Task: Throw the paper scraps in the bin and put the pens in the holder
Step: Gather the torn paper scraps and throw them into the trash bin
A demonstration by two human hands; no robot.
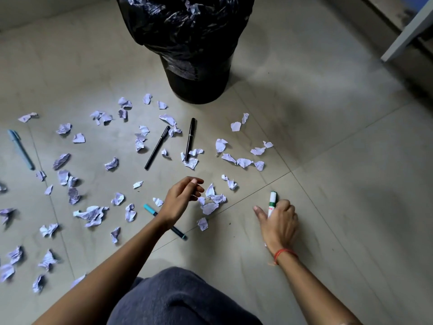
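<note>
My right hand (pixel 278 222) grips a smooth white-green cylindrical marker (pixel 272 201). My left hand (pixel 182 195) is empty, fingers loosely curled, above crumpled paper scraps (pixel 212 204) on the tiled floor (pixel 328 184).

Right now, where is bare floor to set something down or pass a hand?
Bare floor spreads right of the bin, past the right hand gripping the green-and-white marker. A second bare strip lies left of the bin, above the paper scraps. Crowded: scraps and pens cover the middle and left, around the left hand.
</note>
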